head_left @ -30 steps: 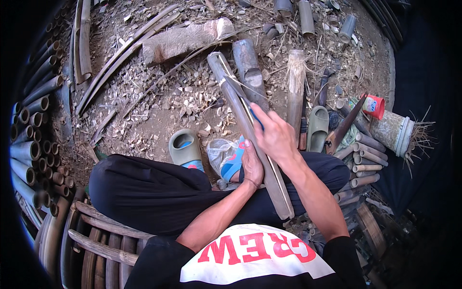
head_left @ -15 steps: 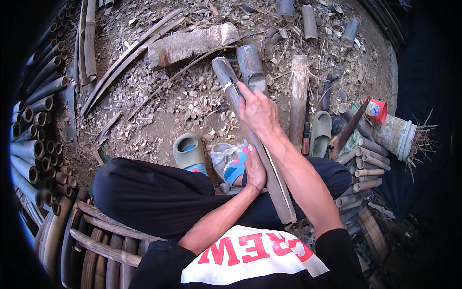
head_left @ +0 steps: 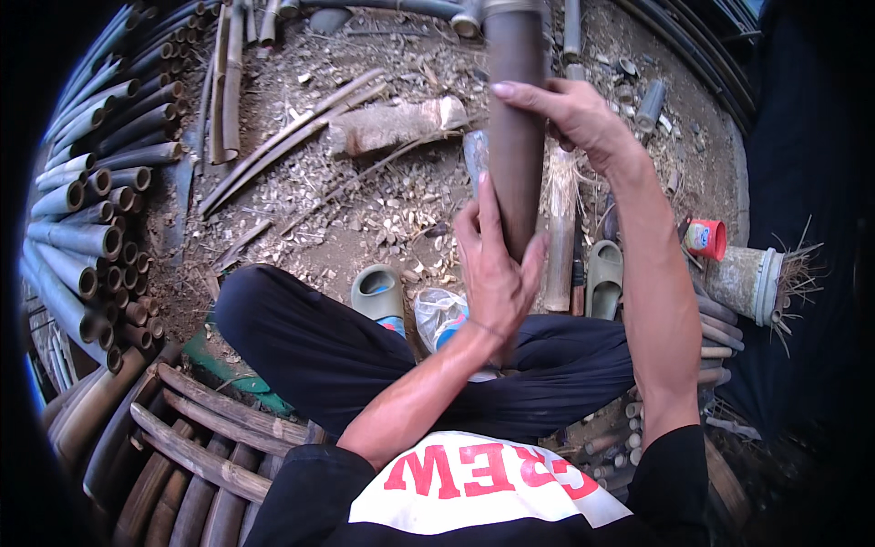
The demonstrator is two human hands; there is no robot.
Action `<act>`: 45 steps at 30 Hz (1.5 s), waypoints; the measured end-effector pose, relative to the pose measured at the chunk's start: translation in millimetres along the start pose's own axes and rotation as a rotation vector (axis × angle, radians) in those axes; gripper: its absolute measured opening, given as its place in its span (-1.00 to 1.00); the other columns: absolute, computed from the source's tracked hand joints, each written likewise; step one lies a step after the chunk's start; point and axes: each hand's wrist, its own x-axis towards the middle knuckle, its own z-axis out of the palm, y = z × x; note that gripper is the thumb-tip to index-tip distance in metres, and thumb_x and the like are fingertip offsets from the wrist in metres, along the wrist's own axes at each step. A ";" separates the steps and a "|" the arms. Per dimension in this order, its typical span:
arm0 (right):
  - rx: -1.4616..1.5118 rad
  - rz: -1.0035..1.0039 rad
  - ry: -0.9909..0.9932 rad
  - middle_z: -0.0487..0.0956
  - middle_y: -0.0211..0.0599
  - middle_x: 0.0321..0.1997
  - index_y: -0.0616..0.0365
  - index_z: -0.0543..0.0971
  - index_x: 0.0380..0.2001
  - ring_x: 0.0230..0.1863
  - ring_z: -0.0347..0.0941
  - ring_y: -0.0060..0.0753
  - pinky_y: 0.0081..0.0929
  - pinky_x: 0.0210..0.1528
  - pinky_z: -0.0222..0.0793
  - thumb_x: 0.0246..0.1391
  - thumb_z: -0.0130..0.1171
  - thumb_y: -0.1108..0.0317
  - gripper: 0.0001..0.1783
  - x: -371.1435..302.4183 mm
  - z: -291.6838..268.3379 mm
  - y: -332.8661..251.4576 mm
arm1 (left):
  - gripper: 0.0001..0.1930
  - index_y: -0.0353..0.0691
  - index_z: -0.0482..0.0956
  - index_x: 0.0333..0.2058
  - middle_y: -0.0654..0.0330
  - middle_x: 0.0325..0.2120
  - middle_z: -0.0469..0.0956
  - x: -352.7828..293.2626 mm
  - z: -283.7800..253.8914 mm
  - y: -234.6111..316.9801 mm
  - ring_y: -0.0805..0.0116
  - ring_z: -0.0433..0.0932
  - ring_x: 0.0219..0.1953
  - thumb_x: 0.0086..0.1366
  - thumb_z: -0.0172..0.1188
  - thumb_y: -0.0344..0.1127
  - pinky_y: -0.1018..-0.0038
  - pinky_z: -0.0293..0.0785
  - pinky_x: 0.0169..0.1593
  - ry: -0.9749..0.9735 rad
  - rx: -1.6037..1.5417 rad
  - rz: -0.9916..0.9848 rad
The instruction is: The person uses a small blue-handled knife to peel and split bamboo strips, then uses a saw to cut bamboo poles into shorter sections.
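- Above the seated person's bent legs [head_left: 301, 342], a thick brown bamboo tube [head_left: 517, 128] is held up in both hands, its far end running out at the upper edge of the view, its near end partly covered by the left hand
- Left hand [head_left: 495, 273] cradles the lower part of the tube, fingers stretched along its left side, thumb on its right, parted just by the tube's width
- Right hand [head_left: 583, 123] sits higher, thumb laid across the tube's front, the other fingers bent in at its right edge, so it has hold of the tube too; I cannot tell whether anything else is tucked in those fingers
- Beyond the left hand, a pale log [head_left: 392, 128] lies on ground strewn with wood chips [head_left: 383, 214], near two long curved bamboo strips [head_left: 292, 137]
- Right of the tube, a bamboo piece with a frayed top [head_left: 562, 237] lies near a green clog [head_left: 604, 278]
- Past the right forearm, a red container [head_left: 705, 239] rests just beside a pale-rimmed bucket [head_left: 747, 283] with dry stalks sticking out
- Between the knees are another green clog [head_left: 376, 290] and a clear plastic bag [head_left: 436, 310]
- Far left, cut bamboo tubes [head_left: 82, 232] are stacked with open ends showing
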 end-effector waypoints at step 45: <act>-0.284 0.193 0.137 0.47 -0.15 -0.44 0.02 0.50 0.14 -0.47 0.48 -0.04 -0.24 -0.39 0.41 0.06 0.19 0.45 -0.50 -251.0 106.5 121.2 | -0.35 -0.34 0.40 -0.04 0.05 -0.31 0.50 -112.4 69.8 -124.0 0.21 0.45 -0.24 0.45 -0.28 0.24 0.28 0.36 -0.08 -0.060 -0.395 -0.963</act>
